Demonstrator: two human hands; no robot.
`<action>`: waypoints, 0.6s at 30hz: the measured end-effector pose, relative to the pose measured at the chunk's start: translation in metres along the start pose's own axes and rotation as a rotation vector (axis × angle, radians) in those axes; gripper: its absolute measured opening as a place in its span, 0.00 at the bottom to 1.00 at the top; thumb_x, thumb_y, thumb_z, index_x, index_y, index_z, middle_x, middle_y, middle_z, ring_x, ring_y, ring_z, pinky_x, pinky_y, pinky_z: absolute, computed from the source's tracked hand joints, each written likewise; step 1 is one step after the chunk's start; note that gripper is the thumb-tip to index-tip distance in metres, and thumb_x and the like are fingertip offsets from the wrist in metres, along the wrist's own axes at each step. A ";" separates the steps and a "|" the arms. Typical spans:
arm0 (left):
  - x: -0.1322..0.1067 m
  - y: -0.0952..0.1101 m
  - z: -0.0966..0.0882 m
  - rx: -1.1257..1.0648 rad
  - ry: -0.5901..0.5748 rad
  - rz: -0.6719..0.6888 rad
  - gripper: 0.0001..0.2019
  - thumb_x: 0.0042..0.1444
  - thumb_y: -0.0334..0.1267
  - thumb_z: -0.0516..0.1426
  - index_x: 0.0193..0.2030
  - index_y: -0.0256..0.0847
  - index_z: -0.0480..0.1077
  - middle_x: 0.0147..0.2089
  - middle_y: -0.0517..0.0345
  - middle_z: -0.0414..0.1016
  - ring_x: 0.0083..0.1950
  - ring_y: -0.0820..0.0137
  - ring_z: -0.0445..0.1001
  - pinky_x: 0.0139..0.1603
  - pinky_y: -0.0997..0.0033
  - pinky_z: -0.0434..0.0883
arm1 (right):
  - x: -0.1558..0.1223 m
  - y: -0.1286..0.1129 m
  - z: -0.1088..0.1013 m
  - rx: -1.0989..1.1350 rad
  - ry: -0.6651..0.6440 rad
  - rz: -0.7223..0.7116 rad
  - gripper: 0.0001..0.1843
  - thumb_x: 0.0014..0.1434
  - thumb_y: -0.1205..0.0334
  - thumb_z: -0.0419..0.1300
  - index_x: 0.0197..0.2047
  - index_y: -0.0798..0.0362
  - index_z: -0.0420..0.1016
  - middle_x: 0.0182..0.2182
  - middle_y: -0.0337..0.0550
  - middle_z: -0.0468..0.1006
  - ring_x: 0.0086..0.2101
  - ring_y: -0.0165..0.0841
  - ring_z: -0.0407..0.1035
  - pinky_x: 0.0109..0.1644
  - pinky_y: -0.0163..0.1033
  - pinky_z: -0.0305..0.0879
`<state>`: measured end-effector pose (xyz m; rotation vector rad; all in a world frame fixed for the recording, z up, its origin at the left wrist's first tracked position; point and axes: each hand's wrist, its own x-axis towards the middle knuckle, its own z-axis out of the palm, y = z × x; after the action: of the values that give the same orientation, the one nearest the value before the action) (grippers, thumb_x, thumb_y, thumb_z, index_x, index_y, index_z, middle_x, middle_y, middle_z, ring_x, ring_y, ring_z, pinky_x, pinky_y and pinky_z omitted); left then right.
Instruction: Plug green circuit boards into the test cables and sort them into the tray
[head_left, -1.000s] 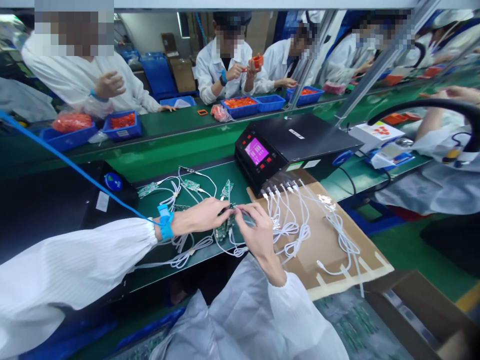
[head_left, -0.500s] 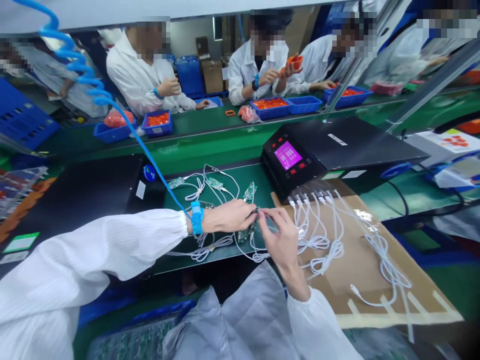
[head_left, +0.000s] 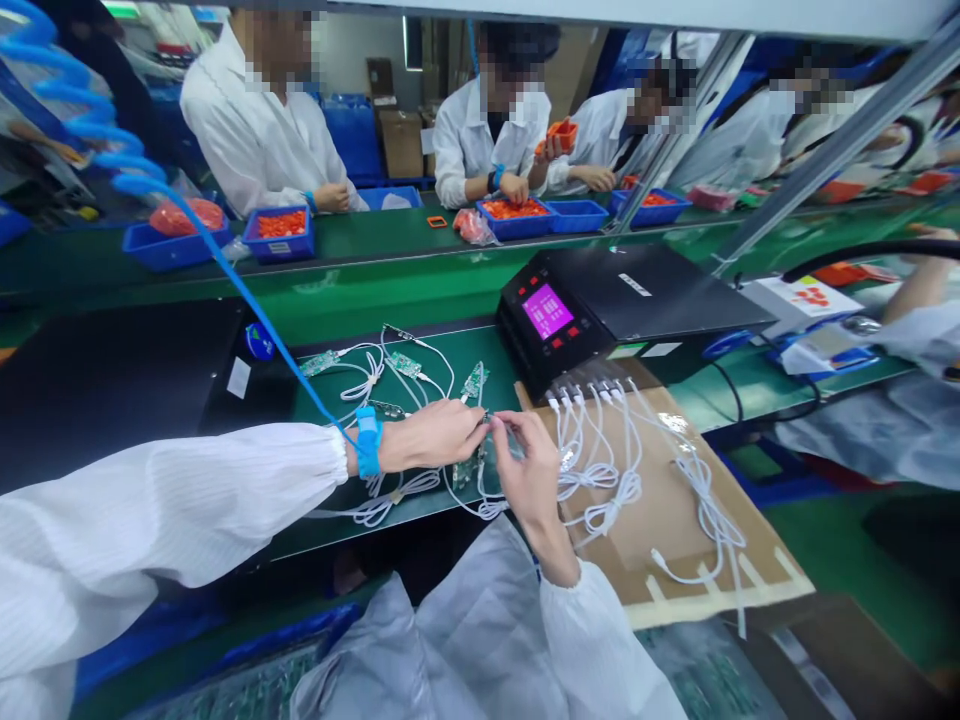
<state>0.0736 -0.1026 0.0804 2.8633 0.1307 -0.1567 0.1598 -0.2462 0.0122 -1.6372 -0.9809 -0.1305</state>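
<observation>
My left hand [head_left: 437,435] and my right hand [head_left: 528,470] meet over the green mat [head_left: 420,400], fingertips pinched together on a small green circuit board [head_left: 471,462] and a white cable end. A blue wrist strap [head_left: 368,442] with a coiled blue cord sits on my left wrist. Other green circuit boards [head_left: 406,364] with white cables lie just beyond my hands. A black tester box [head_left: 600,305] with a pink screen stands to the right, several white cables [head_left: 600,460] plugged into its front.
Cables spread over a brown cardboard sheet [head_left: 675,510] at the right. A black box [head_left: 112,375] is at the left. Across the green conveyor [head_left: 390,280], several people in white coats handle orange parts from blue trays [head_left: 281,235]. Another person's sleeve [head_left: 900,400] is at far right.
My hands stay pinched together at the same board; the right fingers shifted slightly. The view swung a little, and a person opposite lowered a hand to the tray.
</observation>
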 end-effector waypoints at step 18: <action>0.001 0.000 0.006 0.019 0.033 0.034 0.16 0.71 0.38 0.47 0.42 0.33 0.73 0.32 0.44 0.79 0.32 0.58 0.79 0.32 0.64 0.68 | 0.006 -0.010 -0.011 -0.050 -0.090 -0.056 0.08 0.72 0.62 0.55 0.43 0.50 0.75 0.39 0.45 0.78 0.40 0.36 0.75 0.46 0.42 0.73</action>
<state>0.0744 -0.1038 0.0747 2.8860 0.0872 -0.1051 0.1615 -0.2524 0.0266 -1.6744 -1.1006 -0.1207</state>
